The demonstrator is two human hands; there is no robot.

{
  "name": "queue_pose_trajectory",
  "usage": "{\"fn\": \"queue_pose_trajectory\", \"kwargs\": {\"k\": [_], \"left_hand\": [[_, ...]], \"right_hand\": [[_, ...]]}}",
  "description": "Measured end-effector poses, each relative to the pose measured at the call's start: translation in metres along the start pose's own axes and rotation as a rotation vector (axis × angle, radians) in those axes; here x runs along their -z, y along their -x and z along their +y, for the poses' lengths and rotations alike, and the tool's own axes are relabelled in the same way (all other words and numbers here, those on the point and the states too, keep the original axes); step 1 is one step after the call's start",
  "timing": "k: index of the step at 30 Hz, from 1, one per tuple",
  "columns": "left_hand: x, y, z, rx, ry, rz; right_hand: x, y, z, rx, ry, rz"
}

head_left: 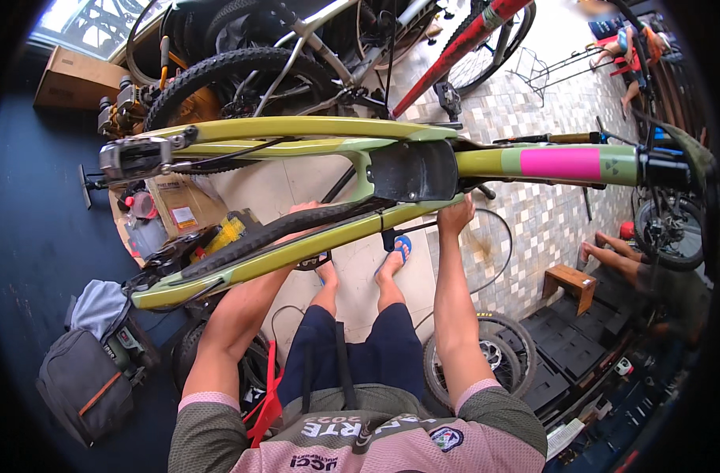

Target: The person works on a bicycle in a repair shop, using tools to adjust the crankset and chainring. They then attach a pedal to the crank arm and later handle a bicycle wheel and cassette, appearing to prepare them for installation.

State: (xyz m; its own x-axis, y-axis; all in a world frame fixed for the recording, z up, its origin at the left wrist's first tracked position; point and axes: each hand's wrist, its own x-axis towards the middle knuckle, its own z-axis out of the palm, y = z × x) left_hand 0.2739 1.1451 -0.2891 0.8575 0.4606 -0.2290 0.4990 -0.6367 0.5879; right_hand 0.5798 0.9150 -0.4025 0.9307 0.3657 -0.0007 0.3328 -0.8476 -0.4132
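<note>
An olive-green bicycle frame (549, 163) with a bright pink patch stretches across in front of me. A black plastic guard (414, 171) covers its middle, and a black strip runs along the near stay (313, 242). My left hand (303, 208) is behind that stay; part of it shows above the black strip, but its fingers are mostly hidden. Just under the frame's near edge, right of the guard, my right hand (456, 214) is closed. A thin black cable (508, 229) loops beside it; what the fingers grip is hidden.
Other bicycles, including a large tyre (242, 67), crowd the far left. Cardboard boxes (76, 77) and a grey bag (84, 382) lie at left. Wheels (494, 356) rest near my right arm. A wooden stool (569, 289) and other people (624, 256) are at right.
</note>
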Motion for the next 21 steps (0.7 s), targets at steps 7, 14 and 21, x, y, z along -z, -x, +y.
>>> {"fn": "queue_pose_trajectory", "kwargs": {"k": [7,14,21], "left_hand": [[-0.022,0.003,-0.032,-0.091,-0.005,0.168],[0.018,0.056,-0.014,0.439,0.698,-0.099],[0.010,0.084,0.009,0.708,1.181,0.051]], "right_hand": [[0.062,0.053,-0.081,0.292,-0.560,-0.353],[0.100,0.113,-0.150,0.438,-0.020,-0.432],[0.091,0.114,-0.137,0.426,0.015,-0.465]]}}
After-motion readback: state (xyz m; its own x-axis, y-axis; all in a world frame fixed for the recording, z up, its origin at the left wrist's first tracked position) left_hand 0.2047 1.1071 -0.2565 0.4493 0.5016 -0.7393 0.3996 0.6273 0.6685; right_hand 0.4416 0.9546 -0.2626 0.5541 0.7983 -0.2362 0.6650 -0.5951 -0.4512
